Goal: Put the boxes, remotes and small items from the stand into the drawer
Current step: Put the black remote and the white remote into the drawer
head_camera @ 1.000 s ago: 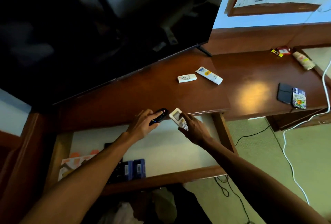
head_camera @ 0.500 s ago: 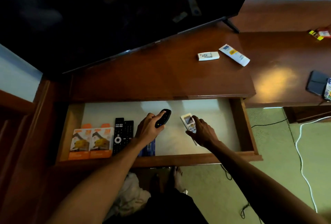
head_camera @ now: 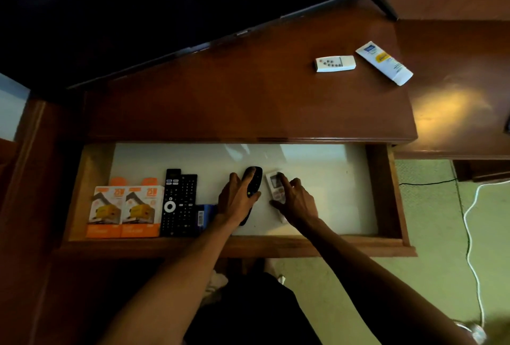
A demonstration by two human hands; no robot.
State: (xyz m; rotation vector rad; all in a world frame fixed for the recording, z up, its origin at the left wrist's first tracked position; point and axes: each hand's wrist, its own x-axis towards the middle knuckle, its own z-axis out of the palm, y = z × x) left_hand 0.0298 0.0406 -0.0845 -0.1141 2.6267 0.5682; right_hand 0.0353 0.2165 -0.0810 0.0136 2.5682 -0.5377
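In the open drawer, the left hand lies wrapped over a curved black remote and the right hand presses a white remote flat, both long axes running front to back, side by side; whether either grasp has loosened I cannot tell; farther off on the glossy wooden stand, a small white remote and a soft tube remain, nearer the right hand.

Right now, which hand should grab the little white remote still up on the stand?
Probably the right hand. The small white remote lies on the stand's right side beside the white tube, on that hand's side. The left hand sits farther left in the drawer.
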